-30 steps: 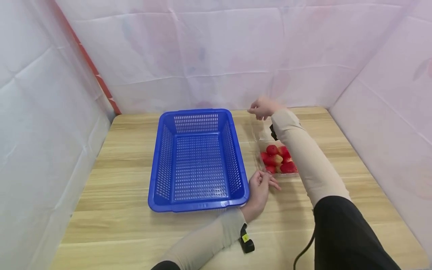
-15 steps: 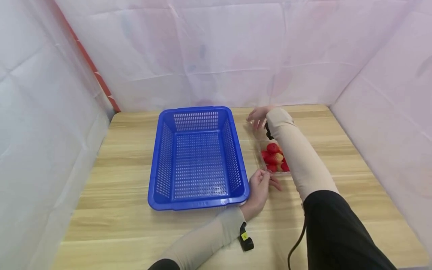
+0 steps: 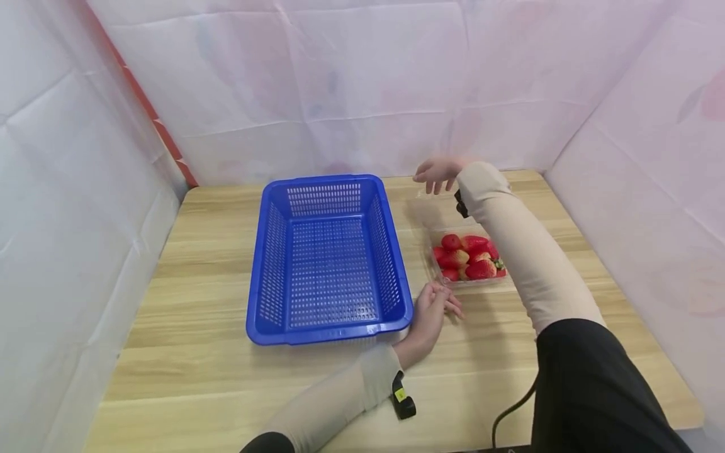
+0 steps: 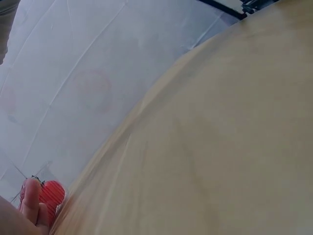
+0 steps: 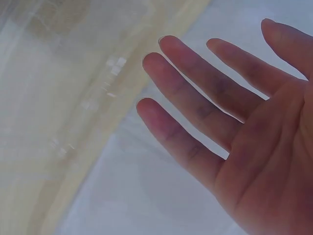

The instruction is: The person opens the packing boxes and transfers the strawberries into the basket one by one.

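Note:
A clear plastic box (image 3: 472, 283) filled with red strawberries (image 3: 481, 269) stands on the table right of the blue basket. My left hand (image 3: 428, 318) is at its near left corner, thumb and index finger pinching the rim there while the other fingers stretch past it. In the left wrist view the left hand (image 4: 24, 215) partly covers the strawberries (image 4: 53, 192). My right hand (image 3: 438, 174) hovers beyond the box, over its see-through, folded-back lid (image 3: 436, 211). Seen from the right wrist, the right hand (image 5: 220, 117) has straight, spread fingers with nothing in them.
A blue perforated basket (image 3: 259, 251) with nothing in it stands left of the box, close to my left hand. White sheets (image 3: 255, 82) enclose the wooden table (image 3: 187, 302) at the back and sides. A cable (image 3: 512, 409) hangs below my right arm.
My right hand first lowers onto the lid behind the strawberries, then lifts away to the back with its fingers spread. The left hand stays at the box's corner.

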